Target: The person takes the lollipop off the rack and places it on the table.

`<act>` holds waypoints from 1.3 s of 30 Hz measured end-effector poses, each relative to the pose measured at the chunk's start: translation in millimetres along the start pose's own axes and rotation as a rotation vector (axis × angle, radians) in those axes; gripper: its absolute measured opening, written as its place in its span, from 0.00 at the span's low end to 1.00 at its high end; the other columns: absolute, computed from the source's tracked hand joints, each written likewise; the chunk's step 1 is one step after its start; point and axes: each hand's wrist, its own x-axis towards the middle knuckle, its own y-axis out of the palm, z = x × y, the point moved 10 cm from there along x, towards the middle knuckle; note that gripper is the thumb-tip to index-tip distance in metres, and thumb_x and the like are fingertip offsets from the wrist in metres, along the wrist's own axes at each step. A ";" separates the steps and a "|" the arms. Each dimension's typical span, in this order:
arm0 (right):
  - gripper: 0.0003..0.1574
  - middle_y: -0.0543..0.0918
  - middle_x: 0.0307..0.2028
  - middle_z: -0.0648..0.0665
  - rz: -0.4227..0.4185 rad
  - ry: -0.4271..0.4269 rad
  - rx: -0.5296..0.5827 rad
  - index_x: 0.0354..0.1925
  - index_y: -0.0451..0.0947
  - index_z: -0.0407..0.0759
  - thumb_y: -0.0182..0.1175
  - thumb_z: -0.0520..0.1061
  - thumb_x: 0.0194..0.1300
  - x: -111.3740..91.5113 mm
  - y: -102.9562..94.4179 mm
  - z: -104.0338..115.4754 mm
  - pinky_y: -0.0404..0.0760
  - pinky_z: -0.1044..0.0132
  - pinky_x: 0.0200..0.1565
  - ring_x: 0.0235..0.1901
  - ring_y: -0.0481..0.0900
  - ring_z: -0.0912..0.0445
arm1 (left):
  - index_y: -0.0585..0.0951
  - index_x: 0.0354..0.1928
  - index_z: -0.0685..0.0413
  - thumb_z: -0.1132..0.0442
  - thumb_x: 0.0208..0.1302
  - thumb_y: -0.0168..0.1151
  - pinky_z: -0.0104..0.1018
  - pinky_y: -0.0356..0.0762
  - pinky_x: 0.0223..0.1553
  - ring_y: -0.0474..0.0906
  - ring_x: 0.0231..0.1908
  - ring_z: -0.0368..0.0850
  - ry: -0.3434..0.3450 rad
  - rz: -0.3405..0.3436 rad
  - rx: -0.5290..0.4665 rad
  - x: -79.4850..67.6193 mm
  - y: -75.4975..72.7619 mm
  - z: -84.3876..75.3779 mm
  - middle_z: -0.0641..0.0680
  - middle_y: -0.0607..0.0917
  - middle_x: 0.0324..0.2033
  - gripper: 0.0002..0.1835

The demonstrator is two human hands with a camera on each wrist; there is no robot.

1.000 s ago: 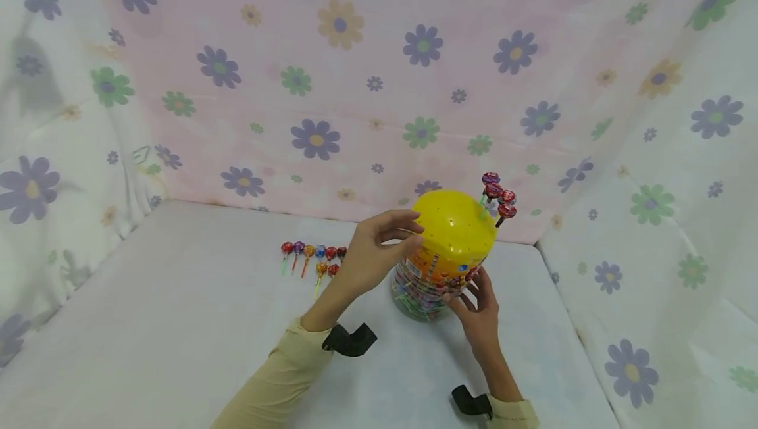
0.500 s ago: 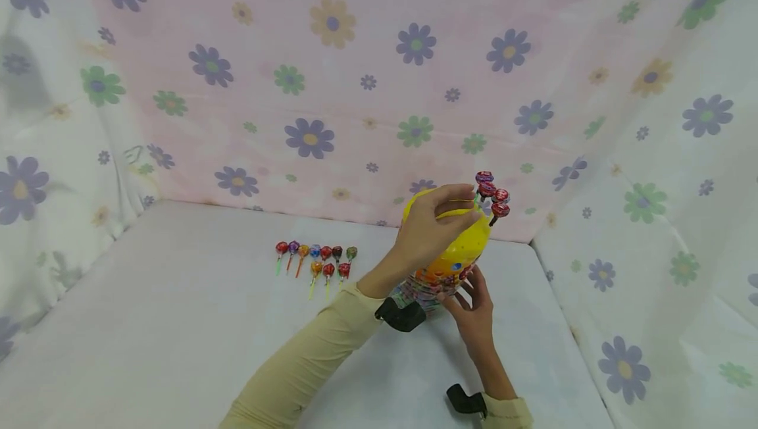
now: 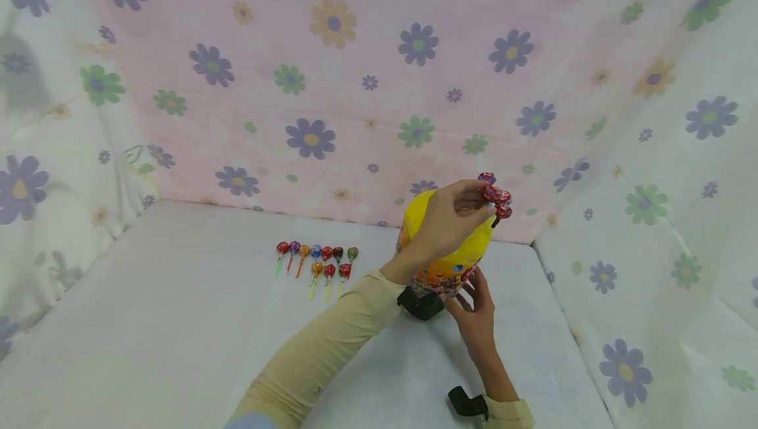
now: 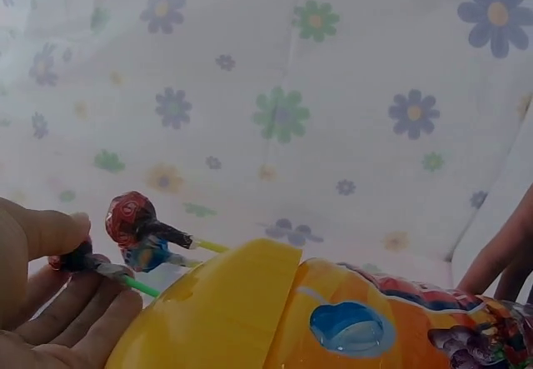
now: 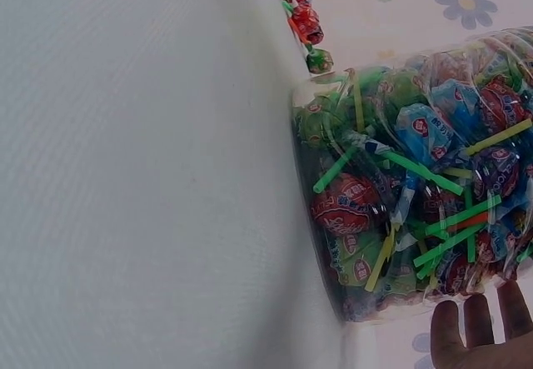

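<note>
A clear plastic jar (image 5: 400, 186) packed with wrapped lollipops stands on the white table, under a yellow domed lid (image 4: 208, 302) with small holes. Several lollipops (image 3: 502, 212) stick up from the lid's right side. My left hand (image 3: 447, 222) reaches over the lid. In the left wrist view, its thumb and fingers pinch the dark wrapped head of a lollipop (image 4: 77, 257), whose green stick runs to the lid. Low on the jar's right side, my right hand (image 3: 476, 314) grips it, thumb in front and fingers around the side; the right wrist view shows its fingertips (image 5: 479, 319) against the plastic.
Left of the jar, several lollipops (image 3: 316, 252) lie in two rows on the table (image 3: 195, 324). Flowered cloth (image 3: 355, 87) hangs behind the table and along both sides. Black wrist mounts (image 3: 422, 304) sit on both forearms.
My left hand has moved right across the lid, from its left edge to the upright lollipops, and now pinches one. The right hand stays on the jar. The view has shifted slightly.
</note>
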 end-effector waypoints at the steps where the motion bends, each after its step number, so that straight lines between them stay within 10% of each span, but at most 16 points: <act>1: 0.56 0.64 0.74 0.44 -0.001 -0.001 0.004 0.80 0.53 0.57 0.69 0.34 0.65 0.5 -0.6 -0.1 0.73 0.75 0.63 0.69 0.67 0.49 | 0.75 0.64 0.67 0.71 0.70 0.63 0.27 0.80 0.57 0.84 0.54 0.53 0.020 -0.018 0.012 1.1 -0.2 -1.6 0.65 0.84 0.53 0.22; 19: 0.55 0.65 0.74 0.44 0.006 -0.009 -0.006 0.80 0.54 0.56 0.69 0.35 0.64 0.1 0.0 0.6 0.74 0.65 0.66 0.69 0.68 0.48 | 0.79 0.53 0.67 0.75 0.64 0.67 0.41 0.87 0.49 0.85 0.46 0.61 0.289 -0.285 -0.161 -5.3 -28.8 -27.5 0.68 0.85 0.46 0.15; 39: 0.55 0.64 0.75 0.44 -0.003 0.006 -0.018 0.80 0.52 0.58 0.71 0.44 0.66 -2.4 -1.0 -1.0 0.67 0.47 0.72 0.72 0.65 0.44 | 0.82 0.52 0.65 0.74 0.62 0.69 0.43 0.89 0.41 0.88 0.40 0.46 0.190 -0.322 -0.107 -60.4 -70.8 9.3 0.65 0.87 0.42 0.16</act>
